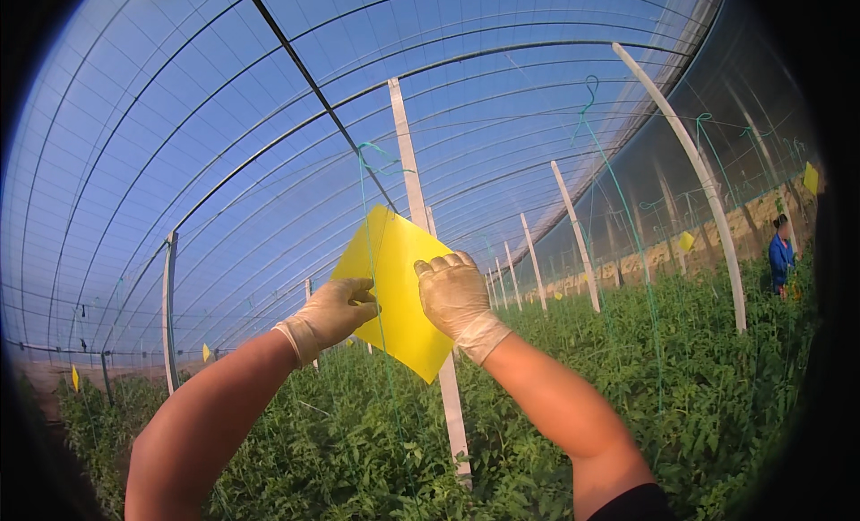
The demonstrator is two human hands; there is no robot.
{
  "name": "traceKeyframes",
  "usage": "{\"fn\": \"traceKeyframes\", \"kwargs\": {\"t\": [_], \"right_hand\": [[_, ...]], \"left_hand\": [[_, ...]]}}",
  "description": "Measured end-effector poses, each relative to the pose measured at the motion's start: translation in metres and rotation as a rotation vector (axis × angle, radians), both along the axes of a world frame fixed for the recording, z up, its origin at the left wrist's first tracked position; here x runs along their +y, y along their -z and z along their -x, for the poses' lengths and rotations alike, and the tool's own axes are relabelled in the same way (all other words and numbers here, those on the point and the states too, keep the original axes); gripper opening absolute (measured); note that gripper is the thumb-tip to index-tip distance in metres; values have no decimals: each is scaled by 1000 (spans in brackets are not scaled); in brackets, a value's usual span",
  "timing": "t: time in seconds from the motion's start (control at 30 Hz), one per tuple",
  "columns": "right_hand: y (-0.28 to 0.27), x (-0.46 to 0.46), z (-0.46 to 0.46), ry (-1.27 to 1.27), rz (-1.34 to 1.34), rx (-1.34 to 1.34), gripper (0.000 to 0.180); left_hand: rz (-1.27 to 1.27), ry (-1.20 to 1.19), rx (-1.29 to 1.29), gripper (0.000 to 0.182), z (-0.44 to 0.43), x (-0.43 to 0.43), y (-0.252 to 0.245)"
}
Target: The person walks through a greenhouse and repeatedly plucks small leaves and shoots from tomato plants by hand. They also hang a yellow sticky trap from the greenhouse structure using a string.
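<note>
A yellow sticky trap card (403,279) hangs corner-up before me, creased or bent near its middle. My right hand (455,292), in a thin pale glove, grips the card's right edge with the fingers curled over it. My left hand (339,313), gloved alike, is at the lower left edge, thumb and forefinger close around a green twine (378,299) that runs down in front of the card. Whether the left fingers pinch the card, the twine or both is unclear. Higher up, the twine is knotted (369,151) beside a pale post (410,151).
Dense leafy green plants (537,413), seemingly tomatoes, fill the ground below. More posts (699,165) and hanging twines (621,192) stand around. Curved pipes (484,54) carry the clear greenhouse film. Other yellow cards (686,241) hang farther off. A person in blue (780,259) stands at far right.
</note>
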State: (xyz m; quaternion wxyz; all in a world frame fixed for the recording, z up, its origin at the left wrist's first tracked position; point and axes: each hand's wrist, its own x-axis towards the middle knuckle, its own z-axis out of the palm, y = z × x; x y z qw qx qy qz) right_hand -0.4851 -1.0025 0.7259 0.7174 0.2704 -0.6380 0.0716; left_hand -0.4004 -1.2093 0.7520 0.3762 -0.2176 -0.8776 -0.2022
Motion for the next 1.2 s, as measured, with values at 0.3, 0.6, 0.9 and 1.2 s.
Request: {"fn": "traceKeyframes", "kwargs": {"t": [0.3,0.6,0.9,1.2], "right_hand": [[-23,-24,-5,-534,111,-466,30],[-69,-45,4,-1138,548,-1016,26],[-98,8,26,-427,312,-658,30],[-103,21,25,-410,12,-367,29]], "left_hand": [[-196,204,-154,60,15,17,12],[-208,414,-213,59,30,42,16],[-346,366,127,39,49,83,-10],[240,-29,509,53,92,61,-102]]}}
